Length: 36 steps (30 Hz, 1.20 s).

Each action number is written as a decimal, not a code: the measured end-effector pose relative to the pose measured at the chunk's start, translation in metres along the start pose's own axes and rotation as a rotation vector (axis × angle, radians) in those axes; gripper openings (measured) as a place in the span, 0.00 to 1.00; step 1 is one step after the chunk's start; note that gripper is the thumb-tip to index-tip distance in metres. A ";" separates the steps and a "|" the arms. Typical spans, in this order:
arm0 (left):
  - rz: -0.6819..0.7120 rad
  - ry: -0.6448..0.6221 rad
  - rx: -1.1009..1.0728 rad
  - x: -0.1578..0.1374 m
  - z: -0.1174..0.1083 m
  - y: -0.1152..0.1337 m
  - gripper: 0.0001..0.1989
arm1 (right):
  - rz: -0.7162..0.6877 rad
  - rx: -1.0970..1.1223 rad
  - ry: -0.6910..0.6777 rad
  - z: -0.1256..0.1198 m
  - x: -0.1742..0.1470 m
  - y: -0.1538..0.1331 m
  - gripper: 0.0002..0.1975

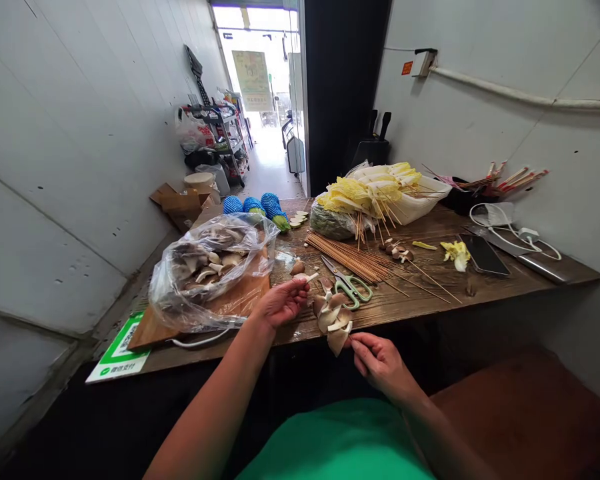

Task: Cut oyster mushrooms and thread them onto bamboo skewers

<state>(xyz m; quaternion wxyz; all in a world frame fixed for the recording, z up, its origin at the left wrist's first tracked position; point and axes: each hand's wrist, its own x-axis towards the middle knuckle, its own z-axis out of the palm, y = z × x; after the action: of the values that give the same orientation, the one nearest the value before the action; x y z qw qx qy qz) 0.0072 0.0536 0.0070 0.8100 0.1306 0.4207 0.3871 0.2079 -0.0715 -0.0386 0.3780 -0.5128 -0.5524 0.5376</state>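
My left hand is closed in a pinch on a small oyster mushroom, its pale stem pointing right. Below and to the right, my right hand pinches the lower end of a skewer of oyster mushrooms, several caps stacked one behind another; the stick itself is hidden. This stack hangs at the table's front edge. Just behind it lie green-handled scissors, blades pointing away. Another mushroom cap rests on the table beyond my left fingers. An open clear plastic bag of oyster mushrooms sits on a wooden board at the left.
Loose bamboo skewers fan across the wooden table, beside a finished mushroom skewer. Skewered cabbage leaves fill a white container behind. A phone, a long knife and a white cable lie right; blue-netted vegetables stand at the back.
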 end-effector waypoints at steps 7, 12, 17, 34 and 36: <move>-0.016 -0.037 -0.035 -0.001 -0.003 0.000 0.07 | 0.002 -0.027 0.004 0.001 0.000 -0.004 0.20; -0.004 -0.014 -0.025 -0.004 0.002 0.000 0.08 | 0.016 -0.008 -0.009 0.001 -0.002 -0.005 0.20; 0.053 0.008 0.050 -0.006 0.003 -0.003 0.07 | 0.005 -0.009 -0.012 0.001 -0.002 -0.006 0.20; 0.150 -0.102 0.150 -0.010 0.003 -0.006 0.11 | -0.016 -0.087 -0.039 0.000 -0.005 -0.011 0.20; 0.168 -0.099 0.193 -0.012 0.004 -0.006 0.13 | -0.014 -0.085 -0.036 -0.001 -0.005 -0.011 0.20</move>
<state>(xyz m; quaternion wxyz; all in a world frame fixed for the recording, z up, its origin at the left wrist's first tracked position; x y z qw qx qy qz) 0.0088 0.0416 0.0131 0.7781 0.2616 0.4032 0.4044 0.2078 -0.0753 -0.0267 0.3495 -0.5146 -0.5850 0.5204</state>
